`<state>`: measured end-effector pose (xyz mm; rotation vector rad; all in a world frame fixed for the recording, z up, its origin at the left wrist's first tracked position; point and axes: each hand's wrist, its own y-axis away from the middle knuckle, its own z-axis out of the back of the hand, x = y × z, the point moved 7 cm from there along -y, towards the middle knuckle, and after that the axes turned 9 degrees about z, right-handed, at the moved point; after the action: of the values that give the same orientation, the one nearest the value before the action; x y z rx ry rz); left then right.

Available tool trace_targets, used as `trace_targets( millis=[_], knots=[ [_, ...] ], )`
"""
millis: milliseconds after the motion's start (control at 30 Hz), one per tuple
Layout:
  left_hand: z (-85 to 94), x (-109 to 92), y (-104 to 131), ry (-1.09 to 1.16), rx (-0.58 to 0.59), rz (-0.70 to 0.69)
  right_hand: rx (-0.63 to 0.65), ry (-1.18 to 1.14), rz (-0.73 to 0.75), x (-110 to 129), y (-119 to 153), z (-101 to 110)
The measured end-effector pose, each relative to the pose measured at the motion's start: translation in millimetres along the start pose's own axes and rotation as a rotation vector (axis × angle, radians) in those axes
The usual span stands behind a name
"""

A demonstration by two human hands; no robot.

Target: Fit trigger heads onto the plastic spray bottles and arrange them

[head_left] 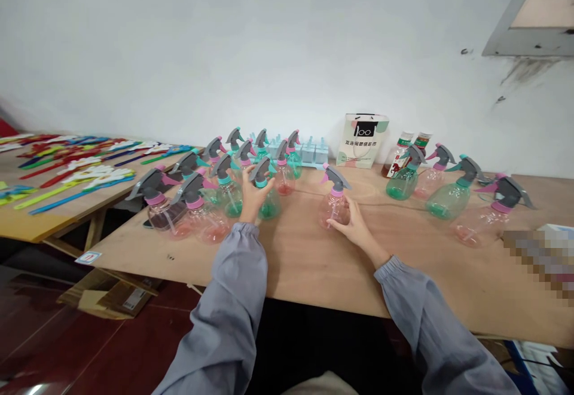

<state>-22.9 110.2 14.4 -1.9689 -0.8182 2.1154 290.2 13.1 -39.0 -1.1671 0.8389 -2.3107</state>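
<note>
My left hand is closed around the neck of a green spray bottle with a grey trigger head. That bottle stands upright at the right end of a cluster of pink and green spray bottles, one of them a pink spray bottle nearer the front left. Apart from the cluster, my right hand grips the body of a pink spray bottle, thumb in front and fingers behind. This bottle is upright on the wooden table, and its pink trigger points left.
Several more spray bottles, including a green one, stand on the right. Behind are a paper bag, two labelled bottles and a light-blue tray of small containers. Colourful plastic hand-shaped pieces cover the left table. Cardboard lies below.
</note>
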Motion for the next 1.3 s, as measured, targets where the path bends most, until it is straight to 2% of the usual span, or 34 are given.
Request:
trace_targets(
  millis=[167, 300, 367, 433, 467, 533, 600, 667, 733, 800, 867, 967, 1033, 1067, 1133, 1233, 1300],
  knots=[
    [1.3, 2.5, 3.4, -0.009, -0.136, -0.079, 0.002, -0.007, -0.006, -0.2, 0.3, 0.1],
    [3.5, -10.3, 12.4, -0.008, -0.194, -0.191, 0.006, -0.016, -0.003, 1.7, 0.0, 0.2],
    [13.8, -25.0, 27.1, -0.031, -0.351, -0.353, -0.002, -0.017, -0.001, 1.7, 0.2, -0.1],
    [18.1, -42.3, 52.0, -0.07, -0.511, -0.576, -0.013, -0.022, 0.003, 1.6, 0.9, -1.2],
    [13.6, -50.0, 65.3, -0.091, -0.531, -0.68, -0.019, -0.03, 0.004, 1.8, 1.4, -2.1],
    [-9.1, -60.8, 86.4, -0.117, -0.412, -0.801, -0.017, -0.056, 0.004, 3.6, 3.1, -4.8],
    [-43.2, -62.7, 97.3, -0.141, -0.175, -0.73, 0.004, -0.058, 0.015, 8.5, 5.5, -8.3],
    [-79.2, -57.1, 104.1, -0.124, 0.081, -0.553, 0.022, 0.003, 0.057, 16.9, 8.4, -10.9],
    [-104.5, -49.9, 110.3, -0.039, 0.246, -0.364, 0.022, 0.124, 0.12, 26.9, 11.8, -13.0],
    [-112.6, -44.6, 113.3, 0.094, 0.266, -0.201, 0.026, 0.253, 0.171, 36.0, 15.2, -16.7],
    [-107.4, -41.2, 113.1, 0.202, 0.183, -0.087, 0.058, 0.343, 0.197, 43.2, 17.4, -22.2],
    [-93.5, -37.6, 109.1, 0.266, 0.073, 0.0, 0.138, 0.36, 0.244, 53.2, 16.9, -27.3],
    [-86.8, -34.9, 104.4, 0.302, 0.055, 0.031, 0.143, 0.311, 0.27, 55.3, 12.7, -19.8],
    [-84.2, -33.7, 101.9, 0.321, 0.055, 0.04, 0.099, 0.284, 0.263, 52.3, 8.8, -9.8],
    [-81.1, -32.8, 97.6, 0.355, 0.077, 0.047, -0.116, 0.251, 0.183, 34.3, -1.1, 25.2],
    [-79.4, -32.6, 94.2, 0.391, 0.119, 0.078, -0.599, 0.28, -0.047, -18.5, -8.1, 95.8],
    [-80.1, -30.7, 93.5, 0.419, 0.151, 0.138, -0.737, 0.377, -0.16, -56.2, -15.3, 130.0]
  ],
)
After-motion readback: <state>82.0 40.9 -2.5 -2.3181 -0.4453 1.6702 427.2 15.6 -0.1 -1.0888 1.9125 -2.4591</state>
